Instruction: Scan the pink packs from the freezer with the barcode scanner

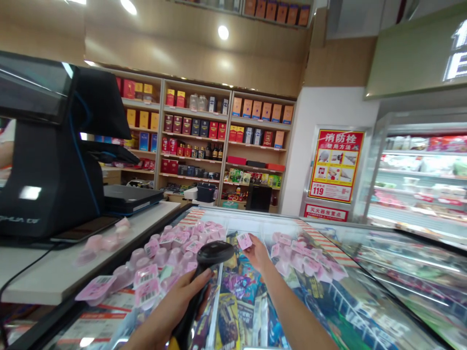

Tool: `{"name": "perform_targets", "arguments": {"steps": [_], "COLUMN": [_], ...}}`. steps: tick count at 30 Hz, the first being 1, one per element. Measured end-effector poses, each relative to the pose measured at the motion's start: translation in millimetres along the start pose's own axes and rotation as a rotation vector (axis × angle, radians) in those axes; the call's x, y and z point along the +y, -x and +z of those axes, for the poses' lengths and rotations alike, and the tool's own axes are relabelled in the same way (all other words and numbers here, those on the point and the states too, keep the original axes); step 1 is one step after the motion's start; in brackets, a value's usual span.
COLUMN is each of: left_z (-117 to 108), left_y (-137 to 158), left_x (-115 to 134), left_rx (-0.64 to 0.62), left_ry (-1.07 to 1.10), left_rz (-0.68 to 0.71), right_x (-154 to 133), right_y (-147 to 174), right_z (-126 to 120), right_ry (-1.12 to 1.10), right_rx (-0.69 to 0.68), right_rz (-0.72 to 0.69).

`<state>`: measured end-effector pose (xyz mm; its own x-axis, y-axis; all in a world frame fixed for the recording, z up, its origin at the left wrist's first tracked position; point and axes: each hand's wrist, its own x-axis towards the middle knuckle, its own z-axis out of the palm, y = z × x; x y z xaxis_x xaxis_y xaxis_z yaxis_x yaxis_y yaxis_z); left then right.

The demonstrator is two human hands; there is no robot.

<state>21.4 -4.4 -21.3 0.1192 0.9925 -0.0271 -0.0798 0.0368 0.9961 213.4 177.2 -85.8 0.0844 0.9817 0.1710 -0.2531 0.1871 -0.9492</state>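
Note:
My left hand (188, 296) is wrapped round the grip of a black barcode scanner (215, 252), its head tilted to the right. Between the fingers of my right hand (257, 253) is a small pink cup (244, 240), its barcode label turned toward me. The scanner head and this cup are a short way apart, not touching. Left of the scanner, a heap of pink cups (160, 255) covers part of the glass freezer top (251, 223), several with barcode labels up. Another group of pink cups (306, 257) lies right of my right hand.
Several pink cups (105, 240) sit on the white counter (47, 277) at left, near a black checkout terminal (51, 160). Bagged frozen goods (237, 287) show through the glass. Behind are shelves of boxes (193, 127) and a lit display cooler (419, 180). Part of a person (7, 146) shows far left.

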Motion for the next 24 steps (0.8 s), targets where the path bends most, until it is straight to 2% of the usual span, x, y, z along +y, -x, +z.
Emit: {"name": "perform_targets", "arguments": {"steps": [4,7,9,13,16,19,24], "left_z": [7.5,10.5,11.3,10.3,9.6,10.0,6.2], "left_y": [2.0,2.6,3.3,4.4,4.1,3.0,1.5], "left_x": [0.7,1.9,3.4,5.5,5.6,5.1,5.8], "left_rx": [-0.031,-0.013,0.001,-0.004,-0.007,0.006,0.025], "left_ry": [0.029,0.051,0.064,0.044,0.045,0.051,0.029], "left_rz": [-0.001,-0.001,0.008,0.02,0.014,0.006,-0.004], "right_x": [-6.3,-9.8,-11.2,-9.5,-5.3,-2.7,-6.2], "right_y": [7.2,10.6,13.6,23.3,30.7,33.3,29.8], "right_z": [-2.0,-4.9,-8.9,-23.5,-38.4,-53.1,-72.1], "right_ry": [-0.028,0.063,0.278,0.983,1.377,1.559,1.658], "right_rx": [-0.008,-0.013,0.042,0.151,0.16,0.195,0.264], "right_rz": [-0.031,-0.064,-0.13,-0.401,-0.468,-0.45,-0.433]}}
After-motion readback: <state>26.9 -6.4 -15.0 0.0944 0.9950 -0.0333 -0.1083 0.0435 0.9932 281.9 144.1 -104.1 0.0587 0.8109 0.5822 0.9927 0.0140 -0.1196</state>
